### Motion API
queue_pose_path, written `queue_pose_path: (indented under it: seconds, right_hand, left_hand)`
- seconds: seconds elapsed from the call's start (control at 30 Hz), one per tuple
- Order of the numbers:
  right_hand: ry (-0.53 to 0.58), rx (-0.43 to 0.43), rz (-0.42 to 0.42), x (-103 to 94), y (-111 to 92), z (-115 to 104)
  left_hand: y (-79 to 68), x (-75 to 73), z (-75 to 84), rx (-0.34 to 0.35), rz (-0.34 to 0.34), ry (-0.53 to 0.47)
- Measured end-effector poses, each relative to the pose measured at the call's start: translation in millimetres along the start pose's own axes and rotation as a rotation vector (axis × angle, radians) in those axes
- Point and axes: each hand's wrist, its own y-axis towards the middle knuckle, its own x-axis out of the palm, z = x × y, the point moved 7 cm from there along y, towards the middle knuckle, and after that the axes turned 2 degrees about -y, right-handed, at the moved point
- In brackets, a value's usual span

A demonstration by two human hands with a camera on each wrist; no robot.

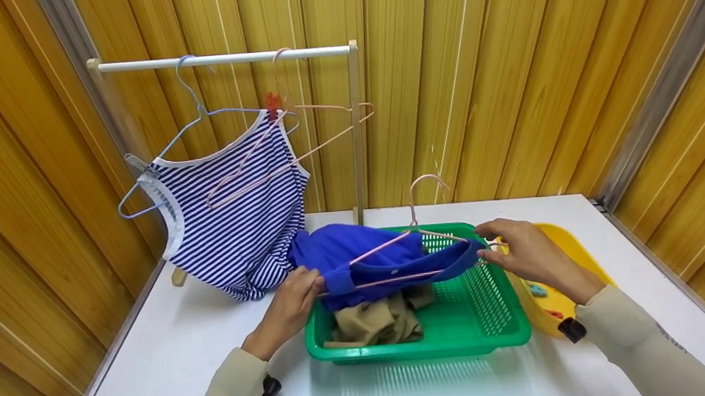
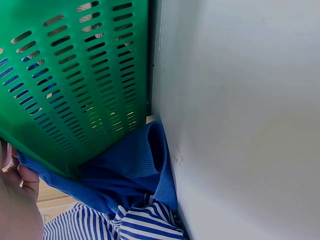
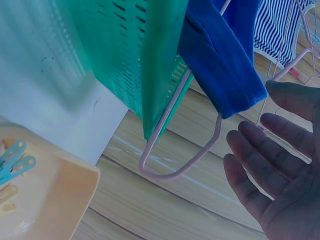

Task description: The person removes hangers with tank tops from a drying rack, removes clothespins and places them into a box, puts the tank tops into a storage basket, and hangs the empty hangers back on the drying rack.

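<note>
A blue tank top [image 1: 356,242] is on a pink wire hanger [image 1: 413,215], above the green basket [image 1: 417,346]. My left hand [image 1: 291,303] grips the tank top's left shoulder strap at the hanger's end; in the left wrist view its curled fingers [image 2: 27,177] show at the edge. At the other end is my right hand [image 1: 530,253], its fingers [image 3: 260,160] spread. In the right wrist view the thumb is close to the blue strap [image 3: 225,70], and the hanger's bare looped end [image 3: 175,175] sticks out beyond it. Whether the thumb touches the cloth I cannot tell.
A striped top [image 1: 233,201] hangs from a blue hanger [image 1: 179,136] by clothespins on a rack [image 1: 228,58], beside another pink hanger [image 1: 333,106]. Khaki cloth [image 1: 378,322] lies in the basket. To the right, a yellow tray [image 1: 573,250] holds clothespins [image 3: 15,162].
</note>
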Motion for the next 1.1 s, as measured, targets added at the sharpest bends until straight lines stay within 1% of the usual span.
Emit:
queue_pose_path:
  seconds: [0.13,0.33,0.57,0.67,0.8,1.0,1.1]
  right_hand:
    - [0.009,-0.025,-0.002,5.2,4.8,-3.6]
    - [0.012,-0.018,-0.027,12.5,9.5,-5.9]
    - [0.002,-0.024,-0.011,14.2,13.7,-5.5]
    - [0.006,-0.019,0.007,13.2,14.1,-3.9]
    - [0.008,-0.038,0.043,11.1,13.4,-3.3]
    - [-0.008,-0.063,0.102,8.4,11.4,-1.4]
    - [-0.013,-0.056,0.122,6.7,9.3,2.5]
  left_hand:
    - [-0.2,-0.1,0.2,-0.002,0.000,0.007]
    - [-0.4,0.2,0.3,-0.003,-0.001,0.007]
    - [0.5,-0.2,1.3,0.007,0.010,0.004]
    - [0.9,0.1,1.4,0.009,0.011,0.003]
    - [0.6,1.0,1.0,0.016,0.015,0.003]
    - [-0.1,0.2,0.7,0.005,0.013,0.001]
    - [-0.5,0.1,0.0,0.001,0.011,-0.001]
